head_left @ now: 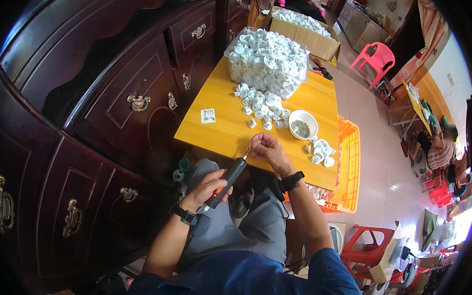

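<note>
My left hand (207, 189) is wrapped round a dark electric screwdriver (232, 176), its bit pointing up and away over the table's near edge. At the bit's tip, my right hand (271, 150) has its fingers pinched together; whatever they hold is too small to make out. Beyond the right hand, a white bowl (312, 123) contains many small metal screws (300, 128). Loose white round plastic parts (266, 104) lie in front of a clear bin (285, 93) heaped with more of them. A smaller group of white parts (321, 152) rests right of the bowl.
The yellow table (220, 95) carries a small printed card (207, 116). Dark wooden drawers (127, 108) stand close on the left. An orange crate (350, 165) is at the table's right, a filled cardboard box (308, 39) behind. Other people sit farther off, near a pink chair (374, 63).
</note>
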Demonstrator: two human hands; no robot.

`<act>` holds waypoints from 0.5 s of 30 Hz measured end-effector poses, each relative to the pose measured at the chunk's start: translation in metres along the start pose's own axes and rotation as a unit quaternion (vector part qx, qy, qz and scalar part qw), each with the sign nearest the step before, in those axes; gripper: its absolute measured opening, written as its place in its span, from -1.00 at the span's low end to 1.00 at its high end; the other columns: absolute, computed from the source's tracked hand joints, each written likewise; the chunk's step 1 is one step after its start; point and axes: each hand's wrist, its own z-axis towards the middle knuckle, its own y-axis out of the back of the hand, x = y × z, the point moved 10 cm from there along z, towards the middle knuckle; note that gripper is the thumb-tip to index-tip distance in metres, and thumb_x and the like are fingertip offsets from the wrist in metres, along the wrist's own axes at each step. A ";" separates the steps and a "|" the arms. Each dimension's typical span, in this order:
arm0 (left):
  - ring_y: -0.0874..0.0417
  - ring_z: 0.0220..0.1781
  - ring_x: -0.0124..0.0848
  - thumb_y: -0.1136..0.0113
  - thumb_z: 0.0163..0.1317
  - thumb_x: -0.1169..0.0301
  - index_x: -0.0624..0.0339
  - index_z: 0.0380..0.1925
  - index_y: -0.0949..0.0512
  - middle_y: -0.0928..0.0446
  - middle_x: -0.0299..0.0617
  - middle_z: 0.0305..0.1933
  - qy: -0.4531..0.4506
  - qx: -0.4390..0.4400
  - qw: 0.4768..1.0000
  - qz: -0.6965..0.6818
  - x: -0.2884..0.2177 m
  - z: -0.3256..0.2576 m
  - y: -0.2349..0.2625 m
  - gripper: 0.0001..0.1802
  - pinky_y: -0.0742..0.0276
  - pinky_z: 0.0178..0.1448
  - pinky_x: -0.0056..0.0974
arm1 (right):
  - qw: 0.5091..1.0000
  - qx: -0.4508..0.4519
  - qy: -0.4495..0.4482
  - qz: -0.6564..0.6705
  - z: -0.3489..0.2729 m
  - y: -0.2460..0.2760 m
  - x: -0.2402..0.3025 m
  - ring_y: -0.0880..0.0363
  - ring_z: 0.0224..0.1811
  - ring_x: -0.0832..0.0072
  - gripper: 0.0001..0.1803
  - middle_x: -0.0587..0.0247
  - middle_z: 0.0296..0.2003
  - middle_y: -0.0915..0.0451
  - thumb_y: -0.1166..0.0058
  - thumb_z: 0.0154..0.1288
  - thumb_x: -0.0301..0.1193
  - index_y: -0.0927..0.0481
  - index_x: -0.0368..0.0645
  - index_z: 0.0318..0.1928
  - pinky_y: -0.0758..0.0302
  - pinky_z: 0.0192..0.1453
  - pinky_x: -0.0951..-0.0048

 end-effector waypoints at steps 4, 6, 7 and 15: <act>-0.56 -0.44 -0.49 0.00 0.37 0.23 0.18 0.02 -0.43 -0.55 -0.20 -0.32 0.001 -0.005 1.000 -0.006 -0.001 -0.001 0.000 -0.67 -0.54 -0.32 -0.40 | 1.000 0.009 -0.019 0.011 0.004 -0.001 -0.004 -0.58 -0.32 0.66 -0.86 0.42 -0.31 -0.63 -0.10 0.42 -0.50 -0.51 -0.16 -0.05 -0.51 -0.22 0.63; -0.56 -0.44 -0.49 0.00 0.37 0.23 0.18 0.03 -0.42 -0.55 -0.20 -0.32 0.002 -0.003 1.000 -0.008 0.000 -0.001 0.000 -0.66 -0.54 -0.33 -0.40 | 1.000 0.014 -0.013 0.012 0.005 0.002 -0.005 -0.59 -0.31 0.66 -0.84 0.40 -0.31 -0.63 -0.10 0.43 -0.49 -0.50 -0.16 -0.03 -0.52 -0.21 0.63; -0.56 -0.44 -0.49 0.00 0.37 0.23 0.18 0.04 -0.42 -0.55 -0.20 -0.32 0.004 0.000 1.000 -0.009 0.001 0.000 0.000 -0.65 -0.54 -0.33 -0.40 | 1.000 0.020 -0.007 0.012 0.005 0.003 -0.006 -0.59 -0.30 0.65 -0.81 0.39 -0.30 -0.64 -0.10 0.43 -0.49 -0.49 -0.16 0.00 -0.52 -0.21 0.63; -0.57 -0.44 -0.48 0.01 0.37 0.22 0.16 -0.01 -0.41 -0.55 -0.19 -0.32 -0.014 -0.006 0.999 -0.029 -0.004 -0.003 0.004 -0.69 -0.56 -0.32 -0.38 | 0.999 0.038 -0.019 -0.007 0.009 -0.011 -0.003 -0.63 -0.28 0.60 -0.63 0.32 -0.26 -0.64 -0.16 0.42 -0.38 -0.43 -0.16 0.16 -0.55 -0.21 0.56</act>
